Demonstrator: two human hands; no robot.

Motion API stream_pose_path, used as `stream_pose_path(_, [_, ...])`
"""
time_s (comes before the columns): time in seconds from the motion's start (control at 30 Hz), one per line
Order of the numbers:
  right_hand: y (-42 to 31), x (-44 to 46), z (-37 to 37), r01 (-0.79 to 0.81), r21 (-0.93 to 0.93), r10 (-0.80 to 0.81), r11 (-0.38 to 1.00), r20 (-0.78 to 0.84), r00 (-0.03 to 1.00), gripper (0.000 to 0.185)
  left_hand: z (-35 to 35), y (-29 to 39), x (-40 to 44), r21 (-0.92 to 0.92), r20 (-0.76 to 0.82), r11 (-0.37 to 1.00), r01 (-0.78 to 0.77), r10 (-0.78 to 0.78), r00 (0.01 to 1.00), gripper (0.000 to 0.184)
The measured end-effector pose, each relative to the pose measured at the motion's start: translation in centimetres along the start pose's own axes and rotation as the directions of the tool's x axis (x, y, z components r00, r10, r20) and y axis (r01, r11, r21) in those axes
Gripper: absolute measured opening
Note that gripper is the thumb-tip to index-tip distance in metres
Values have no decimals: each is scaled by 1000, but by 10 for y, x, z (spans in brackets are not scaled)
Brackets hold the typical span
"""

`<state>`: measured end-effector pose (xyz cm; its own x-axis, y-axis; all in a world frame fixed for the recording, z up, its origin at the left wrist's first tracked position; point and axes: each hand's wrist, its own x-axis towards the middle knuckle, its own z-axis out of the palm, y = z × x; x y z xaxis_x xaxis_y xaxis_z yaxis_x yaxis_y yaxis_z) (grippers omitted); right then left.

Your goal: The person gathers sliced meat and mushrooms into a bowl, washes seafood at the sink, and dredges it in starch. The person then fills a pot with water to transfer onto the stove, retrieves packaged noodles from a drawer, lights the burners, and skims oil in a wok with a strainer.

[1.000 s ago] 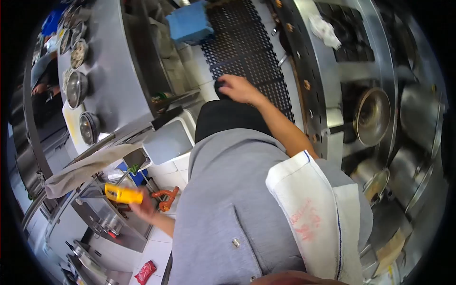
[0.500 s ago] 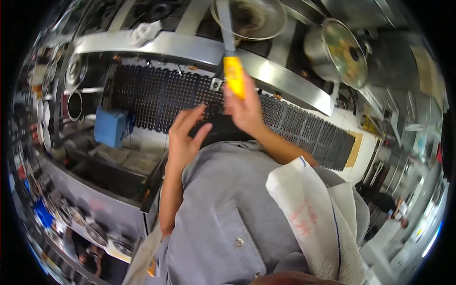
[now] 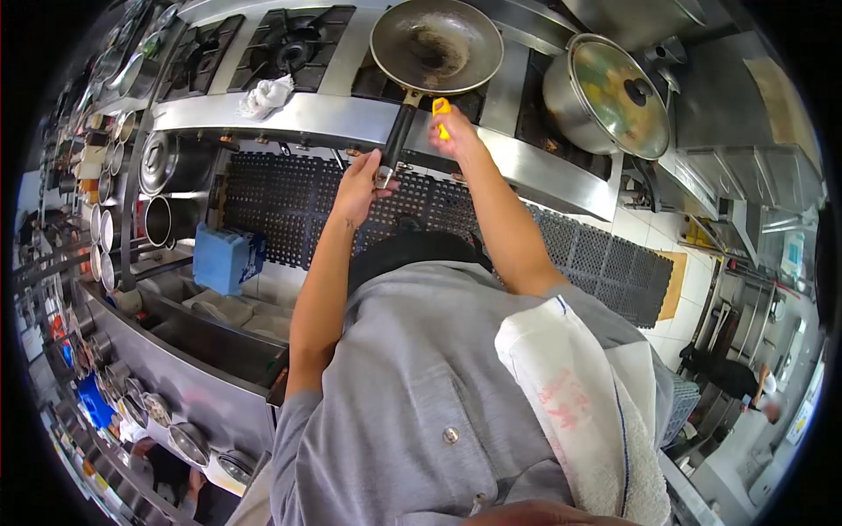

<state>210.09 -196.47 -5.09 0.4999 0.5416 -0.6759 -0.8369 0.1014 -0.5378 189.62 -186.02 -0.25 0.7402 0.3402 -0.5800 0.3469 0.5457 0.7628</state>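
Observation:
A round frying pan [image 3: 438,48] rests on the stove, its black handle [image 3: 399,136] reaching over the front edge towards me. My left hand [image 3: 362,187] is closed around the end of that handle. In my right hand [image 3: 454,134], just right of the handle, is a yellow-handled tool [image 3: 441,114]; only its yellow part shows clearly, near the pan's front rim.
A pot with a glass lid [image 3: 618,96] stands right of the pan. On the stove's front ledge lies a white cloth [image 3: 266,96]. A blue container [image 3: 221,257] is at the left by the black floor mat [image 3: 289,210]. Other people are at the lower left and right.
The view has turned from the counter to the stove. My left hand has moved up and taken hold of the pan handle. The yellow-handled tool has passed from my left hand to my right.

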Motion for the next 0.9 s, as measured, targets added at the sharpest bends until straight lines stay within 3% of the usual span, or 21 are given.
stream_pose_path(0.13, [3, 20, 1, -25, 47, 21, 999, 88, 996, 50, -56, -26, -37, -108, -179, 994, -24, 4, 984, 40])
stream_pose_path(0.2, [15, -1, 0, 72, 87, -76, 994, 47, 996, 50, -90, -53, -68, -185, -283, 982, -33, -21, 959, 40])
stream_pose_path(0.3, [2, 18, -14, -14, 169, 2, 986, 73, 997, 42, -132, -105, -116, -346, -390, 937, -49, -96, 916, 42])
stream_pose_path(0.33, [-10, 28, -21, -116, 169, 84, 979, 183, 979, 38, -141, -126, -134, -426, -415, 903, -51, -146, 898, 43])
stream_pose_path(0.37, [-16, 32, -21, -162, 197, 126, 967, 181, 975, 35, -150, -150, -148, -463, -446, 885, -43, -192, 874, 45])
stream_pose_path(0.43, [-21, 35, -16, -210, 204, 173, 956, 188, 967, 32, -158, -178, -166, -513, -489, 858, -11, -282, 826, 46])
stream_pose_path(0.53, [-24, 34, -12, -221, 150, 186, 964, 218, 958, 31, -158, -210, -184, -605, -520, 790, -106, -291, 803, 43])
stream_pose_path(0.6, [-26, 41, -15, -160, 150, 147, 976, 94, 985, 28, -148, -217, -189, -648, -547, 738, -191, -276, 791, 40])
stream_pose_path(0.63, [-29, 46, -17, -247, 191, 219, 950, 158, 963, 26, -144, -219, -189, -653, -559, 731, -197, -290, 777, 39])
stream_pose_path(0.73, [-27, 38, -12, -266, 261, 210, 928, 224, 952, 23, -135, -223, -191, -655, -593, 716, -242, -289, 751, 38])
stream_pose_path(0.77, [-26, 49, -25, -466, 358, 370, 809, 305, 878, 20, -132, -226, -192, -642, -610, 721, -261, -274, 744, 37])
stream_pose_path(0.8, [-19, 49, -31, -469, 347, 375, 812, 306, 875, 20, -131, -229, -192, -648, -611, 713, -270, -275, 742, 37])
stream_pose_path(0.87, [-1, 33, -43, -309, 184, 299, 933, 80, 951, 27, -132, -234, -197, -646, -633, 711, -279, -295, 715, 35])
stream_pose_path(0.9, [24, -3, -32, -78, 4, 77, 997, 40, 996, 34, -131, -235, -199, -616, -651, 741, -269, -287, 703, 32])
